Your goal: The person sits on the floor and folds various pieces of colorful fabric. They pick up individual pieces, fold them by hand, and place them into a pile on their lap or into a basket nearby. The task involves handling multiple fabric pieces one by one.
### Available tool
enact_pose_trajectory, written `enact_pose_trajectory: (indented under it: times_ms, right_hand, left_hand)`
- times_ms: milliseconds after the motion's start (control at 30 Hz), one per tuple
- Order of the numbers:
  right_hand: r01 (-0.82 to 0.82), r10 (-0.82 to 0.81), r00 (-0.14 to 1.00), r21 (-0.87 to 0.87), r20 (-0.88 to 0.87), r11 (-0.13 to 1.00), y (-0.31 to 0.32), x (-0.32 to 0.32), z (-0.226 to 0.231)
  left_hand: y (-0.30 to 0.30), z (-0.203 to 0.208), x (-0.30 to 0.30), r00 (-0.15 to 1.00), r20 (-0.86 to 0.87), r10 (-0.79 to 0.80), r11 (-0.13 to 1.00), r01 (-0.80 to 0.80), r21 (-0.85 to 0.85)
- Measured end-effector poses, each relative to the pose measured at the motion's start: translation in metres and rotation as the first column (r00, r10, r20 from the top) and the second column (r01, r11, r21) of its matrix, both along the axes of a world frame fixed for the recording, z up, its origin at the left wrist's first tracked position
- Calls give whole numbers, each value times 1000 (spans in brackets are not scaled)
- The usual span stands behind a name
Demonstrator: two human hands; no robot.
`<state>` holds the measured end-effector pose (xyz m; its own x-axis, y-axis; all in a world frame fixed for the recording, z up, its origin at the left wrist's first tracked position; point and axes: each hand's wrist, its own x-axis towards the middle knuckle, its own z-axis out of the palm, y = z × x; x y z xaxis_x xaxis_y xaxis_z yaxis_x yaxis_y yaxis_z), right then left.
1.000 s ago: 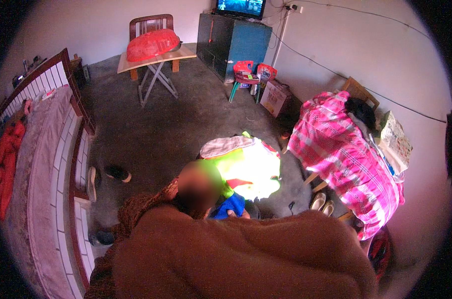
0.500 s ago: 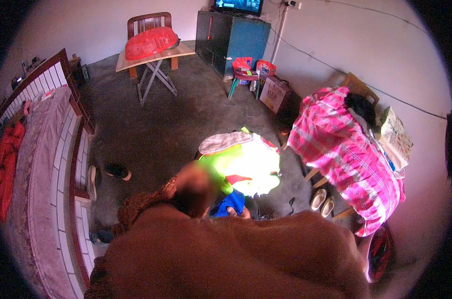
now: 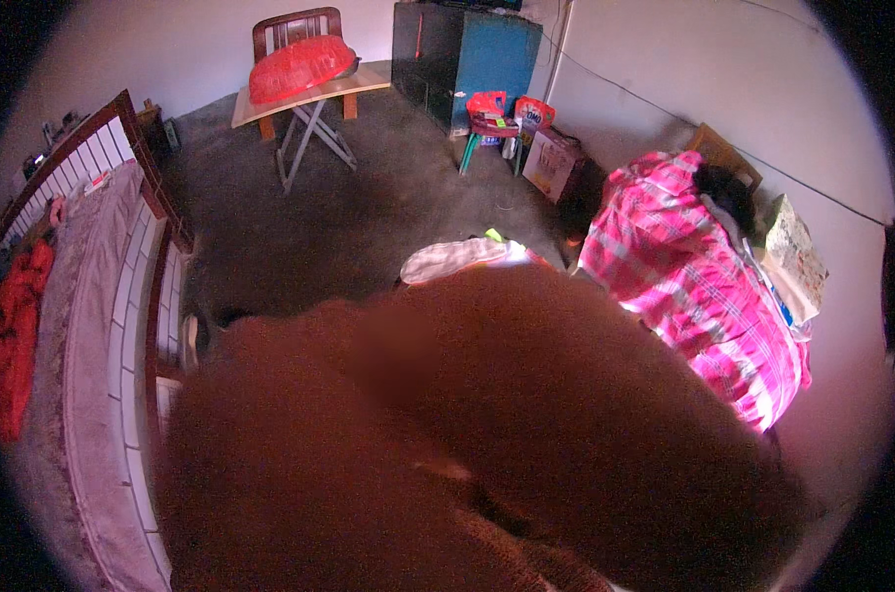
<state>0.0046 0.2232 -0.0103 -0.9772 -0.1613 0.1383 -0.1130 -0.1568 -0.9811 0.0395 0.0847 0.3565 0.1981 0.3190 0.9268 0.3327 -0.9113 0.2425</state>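
A large brown cloth (image 3: 526, 365), blurred and close, fills the lower middle of the head view. Both of my hands are hidden, so what they hold or touch does not show. A fold with a lighter edge runs down the cloth near the bottom. Past its far edge shows the end of a pale pinkish-grey pad or cloth (image 3: 447, 260). Beside this lies a small bright green scrap of fabric (image 3: 495, 236).
On the right a pink plaid cloth (image 3: 679, 286) drapes over furniture. Ahead, a folding table (image 3: 369, 81) carries a red basin-like cover (image 3: 301, 69). A dark cabinet (image 3: 497, 74) and small chair (image 3: 494, 126) stand far back. A bed (image 3: 97, 345) lines the left.
The brown cloth has risen and spread over the view. It now covers the hands, the blue cloth and most of the bright green and white fabric seen earlier.
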Motion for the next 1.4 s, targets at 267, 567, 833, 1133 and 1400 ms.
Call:
enact_pose_trajectory:
  times_ms: [267, 567, 833, 1133, 1400]
  right_hand:
    - [61, -55, 996, 80, -67, 995, 4, -1, -2]
    - [27, -25, 997, -39, 71, 999, 7, 3, 3]
    - [20, -19, 998, -22, 62, 1000, 4, 0, 2]
    - [39, -36, 997, -40, 75, 998, 3, 6, 28]
    - [-13, 19, 996, -64, 92, 998, 2, 5, 16]
  left_hand:
    - [-29, 10, 9, 999, -27, 33, 999, -32, 43]
    - [-30, 3, 11, 1000, -5, -16, 992, 17, 124]
    - [-29, 7, 19, 999, -30, -14, 986, 19, 168]
    - [-40, 8, 18, 1000, -26, -4, 985, 9, 173]
    - [-42, 20, 21, 998, 3, 62, 988, -62, 143]
